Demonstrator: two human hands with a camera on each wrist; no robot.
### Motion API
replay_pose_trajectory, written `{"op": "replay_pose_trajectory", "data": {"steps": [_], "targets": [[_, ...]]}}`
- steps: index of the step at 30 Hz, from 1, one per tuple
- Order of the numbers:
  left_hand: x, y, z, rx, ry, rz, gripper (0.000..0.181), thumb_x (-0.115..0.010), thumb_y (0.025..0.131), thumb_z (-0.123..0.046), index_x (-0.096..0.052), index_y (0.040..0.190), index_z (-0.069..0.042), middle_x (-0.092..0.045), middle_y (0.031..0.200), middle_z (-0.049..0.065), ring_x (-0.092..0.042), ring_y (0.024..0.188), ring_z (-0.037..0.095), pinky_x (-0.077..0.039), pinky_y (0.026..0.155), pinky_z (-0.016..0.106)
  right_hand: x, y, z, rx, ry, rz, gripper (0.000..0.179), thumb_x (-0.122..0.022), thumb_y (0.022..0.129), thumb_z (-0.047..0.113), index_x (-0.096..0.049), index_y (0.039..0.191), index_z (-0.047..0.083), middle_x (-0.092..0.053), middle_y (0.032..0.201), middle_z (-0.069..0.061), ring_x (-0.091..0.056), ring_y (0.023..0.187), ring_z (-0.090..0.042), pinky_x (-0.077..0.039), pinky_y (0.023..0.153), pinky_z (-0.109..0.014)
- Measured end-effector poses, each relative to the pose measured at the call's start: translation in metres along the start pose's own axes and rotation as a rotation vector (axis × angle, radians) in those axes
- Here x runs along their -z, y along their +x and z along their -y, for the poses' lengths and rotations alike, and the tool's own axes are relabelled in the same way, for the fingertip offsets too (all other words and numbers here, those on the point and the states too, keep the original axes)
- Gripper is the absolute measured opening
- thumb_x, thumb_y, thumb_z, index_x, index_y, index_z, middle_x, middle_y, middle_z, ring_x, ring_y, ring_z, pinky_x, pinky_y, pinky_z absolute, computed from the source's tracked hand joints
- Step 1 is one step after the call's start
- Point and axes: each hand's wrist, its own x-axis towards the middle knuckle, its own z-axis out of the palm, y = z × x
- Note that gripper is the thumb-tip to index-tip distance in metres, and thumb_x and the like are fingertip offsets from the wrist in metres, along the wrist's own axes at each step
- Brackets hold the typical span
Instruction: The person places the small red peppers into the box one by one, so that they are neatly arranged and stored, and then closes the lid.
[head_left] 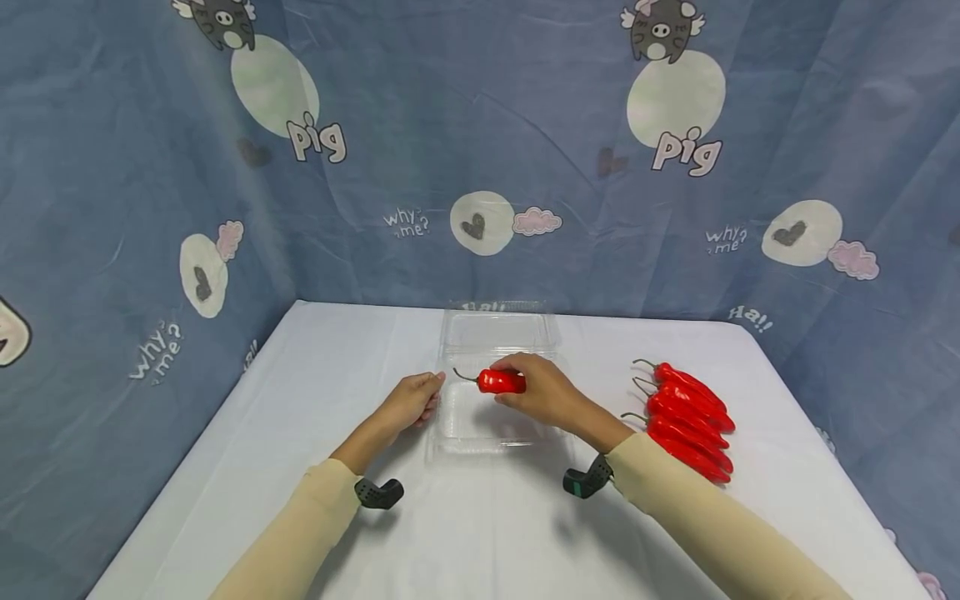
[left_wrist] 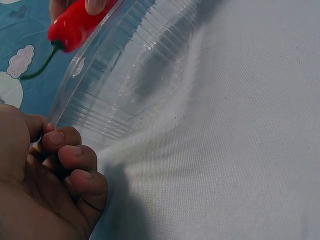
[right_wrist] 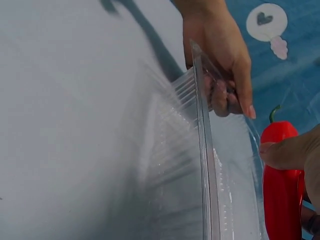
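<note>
A red chili pepper [head_left: 501,382] with a thin green stem is held in my right hand [head_left: 542,390], above a clear plastic clamshell box [head_left: 480,442]. Its stem points left, toward my left hand [head_left: 408,402]. That hand pinches the box's left rim between thumb and curled index finger, as the left wrist view shows at the box edge [left_wrist: 67,95]. In the right wrist view my thumb presses along the side of the pepper [right_wrist: 281,200]. The box stands open, its lid [head_left: 498,331] folded back at the far side.
Several red peppers [head_left: 686,425] lie in a stacked row on the right of the white table [head_left: 300,533], stems to the left. A blue cloth [head_left: 420,108] printed with pigs and clouds hangs behind the table and along its sides.
</note>
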Motion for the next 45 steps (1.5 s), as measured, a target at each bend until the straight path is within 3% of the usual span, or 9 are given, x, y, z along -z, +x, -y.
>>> {"op": "replay_pose_trajectory", "data": {"steps": [23, 37, 45], "targets": [[-0.002, 0.000, -0.004, -0.018, 0.017, 0.030, 0.045, -0.046, 0.107, -0.043, -0.047, 0.075, -0.011, -0.044, 0.063, -0.002, -0.040, 0.053, 0.013, -0.035, 0.050, 0.027, -0.021, 0.027, -0.013, -0.054, -0.114, 0.028, 0.033, -0.082, 0.084, 0.009, -0.071, 0.115, 0.010, -0.071, 0.109, -0.004, -0.065, 0.099, -0.019, -0.052, 0.092, -0.037], [-0.001, 0.001, -0.003, -0.029, -0.008, 0.039, 0.044, -0.046, 0.108, -0.040, -0.045, 0.075, -0.010, -0.042, 0.062, -0.002, -0.039, 0.052, 0.012, -0.034, 0.049, 0.027, -0.037, 0.027, -0.014, -0.107, -0.204, 0.024, 0.038, -0.083, 0.084, 0.016, -0.070, 0.119, 0.009, -0.069, 0.114, -0.006, -0.060, 0.103, -0.024, -0.050, 0.093, -0.039], [0.000, 0.000, -0.001, -0.036, -0.006, 0.051, 0.045, -0.046, 0.108, -0.041, -0.045, 0.075, -0.011, -0.042, 0.062, -0.002, -0.039, 0.053, 0.012, -0.035, 0.049, 0.026, -0.044, 0.025, -0.017, -0.089, -0.256, 0.029, 0.040, -0.083, 0.084, 0.017, -0.068, 0.120, 0.010, -0.069, 0.115, -0.005, -0.060, 0.106, -0.025, -0.048, 0.093, -0.042]]}}
